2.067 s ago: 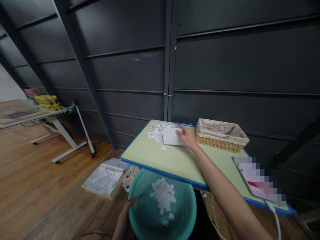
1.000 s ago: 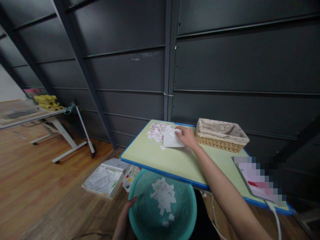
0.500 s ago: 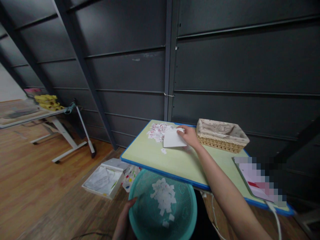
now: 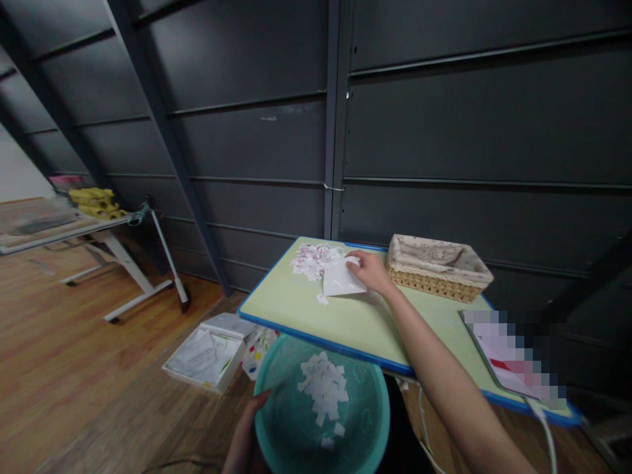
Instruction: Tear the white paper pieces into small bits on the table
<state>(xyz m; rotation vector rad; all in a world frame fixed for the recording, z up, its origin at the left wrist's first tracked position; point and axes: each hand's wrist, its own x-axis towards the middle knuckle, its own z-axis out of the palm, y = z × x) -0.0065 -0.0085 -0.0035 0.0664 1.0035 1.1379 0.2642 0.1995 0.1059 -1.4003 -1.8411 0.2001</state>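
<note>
My right hand (image 4: 368,268) is closed on the upper right corner of a white card (image 4: 342,278), held on the table beside a heap of small paper scraps (image 4: 312,261). One loose scrap (image 4: 322,299) lies just below the card's left corner. Below the table edge, my left hand (image 4: 257,407) grips the left rim of a teal plastic basket (image 4: 379,421), thumb over the rim and the other fingers hidden. Many white paper pieces (image 4: 323,385) lie inside that basket.
On the pale green, blue-edged table (image 4: 291,309) stand a lined wicker basket (image 4: 439,266) and a tablet (image 4: 503,362). An open white box (image 4: 205,362) sits on the floor at left, and a white-framed table (image 4: 118,253) stands farther off. A dark panelled wall (image 4: 257,145) rises behind.
The card in my right hand has tilted a little, its lower edge dropping slightly towards me and now catching a glossy shine. My left hand and the teal basket have stayed put.
</note>
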